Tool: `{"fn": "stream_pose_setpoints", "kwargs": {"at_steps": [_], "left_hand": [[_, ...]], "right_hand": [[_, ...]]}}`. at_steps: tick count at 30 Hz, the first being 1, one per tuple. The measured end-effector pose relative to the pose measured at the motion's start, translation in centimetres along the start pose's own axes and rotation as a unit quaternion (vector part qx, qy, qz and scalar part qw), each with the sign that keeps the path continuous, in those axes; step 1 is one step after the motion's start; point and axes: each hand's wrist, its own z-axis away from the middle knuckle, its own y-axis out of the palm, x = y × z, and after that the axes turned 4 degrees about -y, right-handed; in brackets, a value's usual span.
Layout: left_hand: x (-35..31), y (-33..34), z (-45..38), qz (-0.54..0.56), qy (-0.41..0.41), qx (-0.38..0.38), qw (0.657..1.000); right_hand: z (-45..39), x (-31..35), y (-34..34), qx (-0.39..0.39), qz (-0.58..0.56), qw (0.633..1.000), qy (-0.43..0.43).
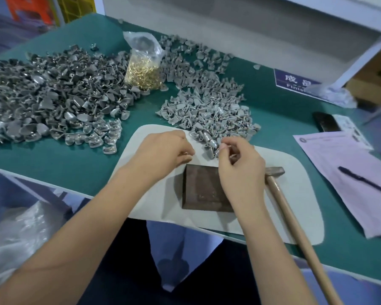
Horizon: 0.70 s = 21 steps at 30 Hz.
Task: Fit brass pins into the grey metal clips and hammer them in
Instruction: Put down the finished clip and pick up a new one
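My left hand [166,151] hovers over the white mat [290,172] with its fingers curled; whether they pinch something is hidden. My right hand [240,166] pinches a small grey metal clip [228,148] just above the dark metal block [201,190]. A pile of light grey clips [209,113] lies just beyond both hands. A larger heap of darker clips [53,97] covers the left of the green table. Between the piles stands a clear bag of brass pins [144,69]. The hammer [295,223] lies to the right of the block, its wooden handle pointing toward me.
The green table [64,159] ends at a front edge near my lap. Lilac paper sheets [348,179] with a dark pen [365,181] lie at the right. A blue sign [295,81], a dark tool [326,123] and crumpled plastic [337,95] sit at the back right.
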Motion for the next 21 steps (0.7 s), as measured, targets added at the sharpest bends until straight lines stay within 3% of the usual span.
{"fn": "stream_pose_setpoints", "kwargs": {"at_steps": [13,21], "left_hand": [[-0.23,-0.11,-0.48,-0.008,-0.047,-0.010,0.999],[-0.44,0.09,-0.13,-0.066,-0.019,-0.005,0.998]], "right_hand": [[-0.08,-0.32,-0.04,0.004,-0.028,1.000,0.011],[0.10,-0.18,-0.30,0.013,-0.035,0.999,0.011]]}}
